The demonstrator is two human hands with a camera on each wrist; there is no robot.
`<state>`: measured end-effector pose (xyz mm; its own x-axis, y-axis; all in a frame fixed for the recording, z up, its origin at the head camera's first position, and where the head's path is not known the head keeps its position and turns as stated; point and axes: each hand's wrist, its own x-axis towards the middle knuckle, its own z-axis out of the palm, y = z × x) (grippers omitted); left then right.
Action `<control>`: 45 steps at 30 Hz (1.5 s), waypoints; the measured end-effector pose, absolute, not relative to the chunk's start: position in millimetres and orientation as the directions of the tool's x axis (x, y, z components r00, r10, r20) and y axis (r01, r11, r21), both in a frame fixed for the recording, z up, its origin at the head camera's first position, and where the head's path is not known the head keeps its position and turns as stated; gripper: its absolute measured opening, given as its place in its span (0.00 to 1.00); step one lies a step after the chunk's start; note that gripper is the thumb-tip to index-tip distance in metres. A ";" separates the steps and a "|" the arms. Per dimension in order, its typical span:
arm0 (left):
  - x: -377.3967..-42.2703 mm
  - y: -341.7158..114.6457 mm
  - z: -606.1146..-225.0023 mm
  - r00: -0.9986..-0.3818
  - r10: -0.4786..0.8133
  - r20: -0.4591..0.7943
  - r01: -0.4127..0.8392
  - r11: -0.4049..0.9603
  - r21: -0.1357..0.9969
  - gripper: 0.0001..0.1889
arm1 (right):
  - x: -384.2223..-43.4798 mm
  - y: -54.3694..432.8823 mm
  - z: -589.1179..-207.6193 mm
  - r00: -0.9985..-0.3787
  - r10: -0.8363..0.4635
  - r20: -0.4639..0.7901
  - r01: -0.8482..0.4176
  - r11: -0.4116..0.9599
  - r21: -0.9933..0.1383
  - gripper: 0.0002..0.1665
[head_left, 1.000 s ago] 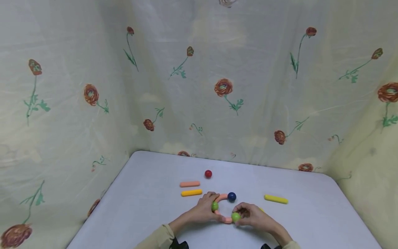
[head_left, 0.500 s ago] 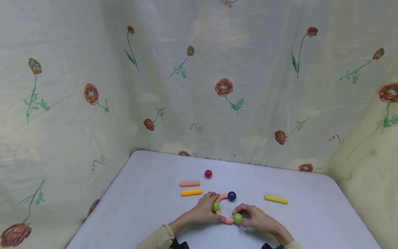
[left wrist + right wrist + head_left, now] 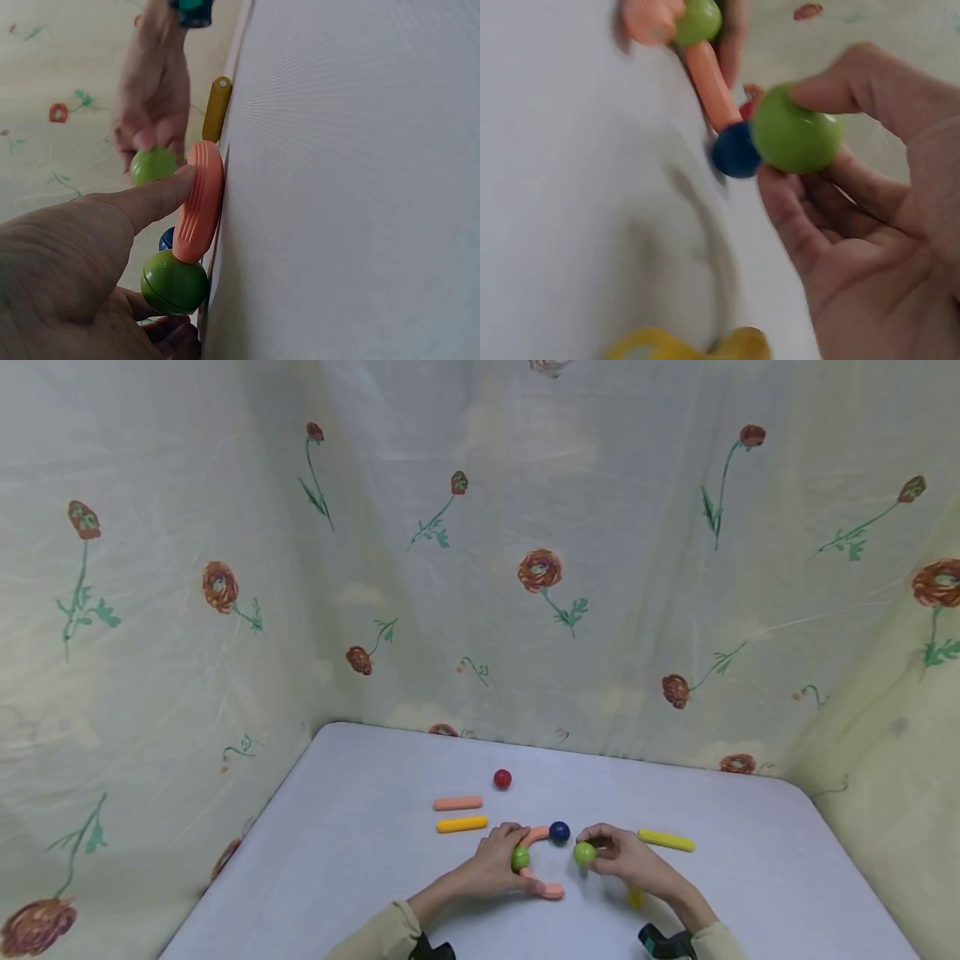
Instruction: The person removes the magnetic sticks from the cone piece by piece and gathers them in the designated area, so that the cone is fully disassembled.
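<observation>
My left hand (image 3: pixel 491 864) holds a joined toy piece: a green ball (image 3: pixel 174 283) between two curved pink rods. Its thumb presses the near pink rod (image 3: pixel 201 202); the other fingers are partly hidden behind the ball. The far pink rod (image 3: pixel 536 835) ends at a dark blue ball (image 3: pixel 559 832). Between thumb and fingers, my right hand (image 3: pixel 626 857) pinches a second green ball (image 3: pixel 799 131), raised off the table and apart from the pink rods. A curved yellow piece (image 3: pixel 635 896) lies below the right wrist, partly covered by it.
On the white table (image 3: pixel 375 827) lie a straight pink rod (image 3: pixel 458 803) and an orange-yellow rod (image 3: pixel 462 824), left of the joined piece. Behind them is a red ball (image 3: pixel 502 779). A yellow rod (image 3: pixel 666 840) lies to the right. Flowered cloth (image 3: pixel 480 610) surrounds the table.
The right hand has drawn its green ball away from the near pink rod's end, then up and further back to the right. The left hand stays in place.
</observation>
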<state>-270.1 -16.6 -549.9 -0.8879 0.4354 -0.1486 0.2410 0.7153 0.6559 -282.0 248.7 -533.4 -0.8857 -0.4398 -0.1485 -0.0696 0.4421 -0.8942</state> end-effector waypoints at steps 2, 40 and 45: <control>-270.4 -16.6 -550.2 -0.889 0.432 -0.151 0.237 0.717 0.656 0.48 | -295.0 250.7 -529.8 -0.929 -0.356 -0.099 -0.074 0.442 -0.894 0.25; -303.2 -15.4 -535.8 -0.896 0.423 -0.137 0.163 0.598 0.785 0.15 | -298.4 222.0 -529.4 -0.990 -0.107 0.093 -0.139 0.600 -0.788 0.23; -322.8 -6.3 -526.6 -0.870 0.478 -0.119 0.238 0.619 0.748 0.04 | -261.1 202.0 -531.7 -0.931 -0.363 0.019 -0.237 0.568 -0.788 0.17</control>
<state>-322.8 -6.3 -526.6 -0.8702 0.4781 -0.1189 0.2381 0.6195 0.7481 -261.1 202.0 -531.7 -0.9315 -0.3633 0.0186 -0.2374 0.5683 -0.7878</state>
